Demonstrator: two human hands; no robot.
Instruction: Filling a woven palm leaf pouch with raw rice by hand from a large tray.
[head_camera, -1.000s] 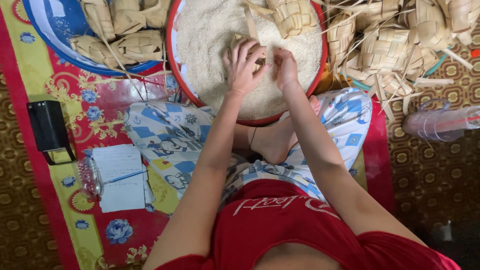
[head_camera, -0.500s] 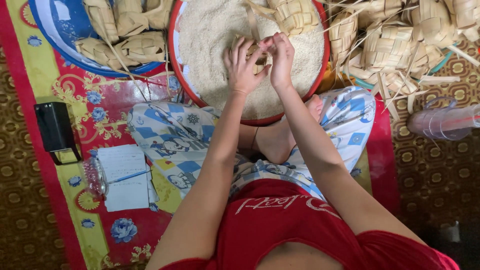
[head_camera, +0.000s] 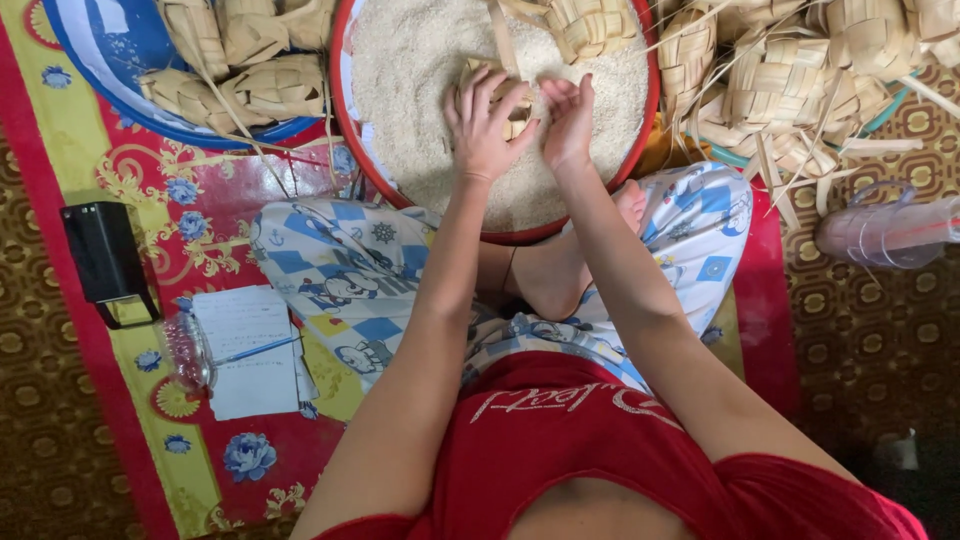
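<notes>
At the far left a blue basin holds several woven leaf pouches. Nearer, on the red flowered mat, lie a black box, a clear plastic bottle and a sheet of paper with a pen across it.

In the middle stands a red-rimmed tray heaped with white rice. Over it the left hand has its fingers spread and curled around a small woven pouch, holding it just above the rice. The right hand is close beside it, fingers pressed together and cupped toward the pouch's top; whether it touches the pouch cannot be told. Another pouch lies on the rice at the tray's far side.

To the right a heap of empty pouches with loose leaf strips fills a green-rimmed tray, and a clear plastic jug lies on its side near it.
</notes>
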